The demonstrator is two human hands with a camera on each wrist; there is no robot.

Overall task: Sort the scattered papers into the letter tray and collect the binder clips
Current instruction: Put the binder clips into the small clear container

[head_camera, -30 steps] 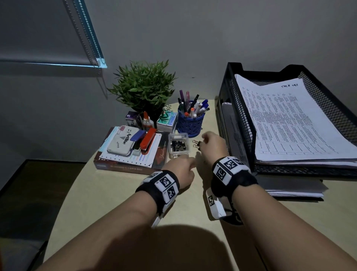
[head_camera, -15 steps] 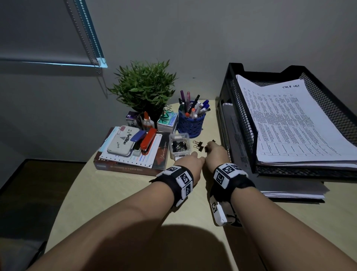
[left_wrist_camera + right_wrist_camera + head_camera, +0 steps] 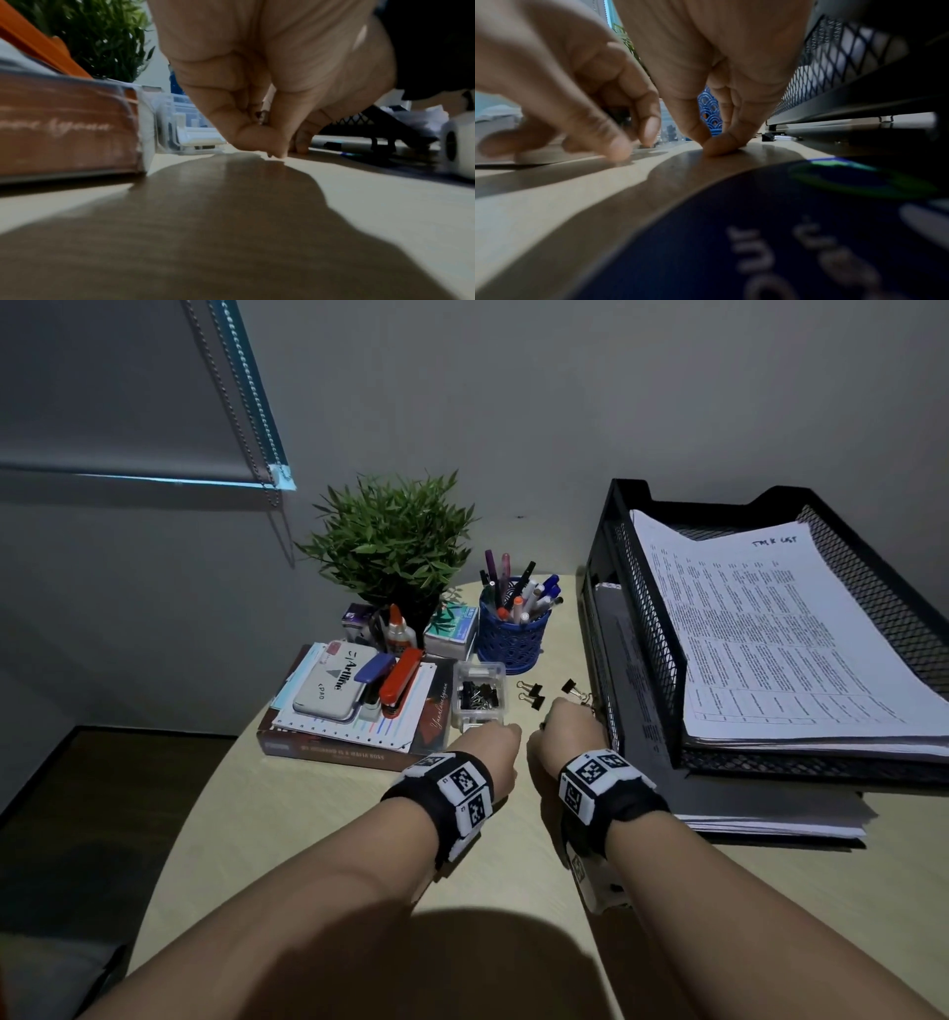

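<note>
Both hands rest on the beige table in front of a clear plastic box [image 3: 480, 691] holding several black binder clips. My left hand [image 3: 490, 751] is curled, and something small and dark shows pinched inside its fingers [image 3: 257, 116], seemingly binder clips. My right hand [image 3: 565, 730] presses pinched thumb and finger onto the table [image 3: 717, 145]; a dark bit [image 3: 542, 724], likely a clip, sits at its thumb. Loose binder clips lie beyond: a pair [image 3: 531, 694] and a single one [image 3: 571, 686]. The black mesh letter tray [image 3: 644, 618] at right holds printed papers [image 3: 770, 634].
A book stack with a stamp pad and staplers [image 3: 349, 706] sits left of the box. Behind are a blue pen holder [image 3: 511, 636] and a potted plant [image 3: 395, 541]. More paper [image 3: 770, 811] lies under the tray. The tray's wall stands close beside my right hand.
My right hand has drawn back toward me off the loose clips, uncovering them. My left hand has stayed beside the clear box, shifting only slightly.
</note>
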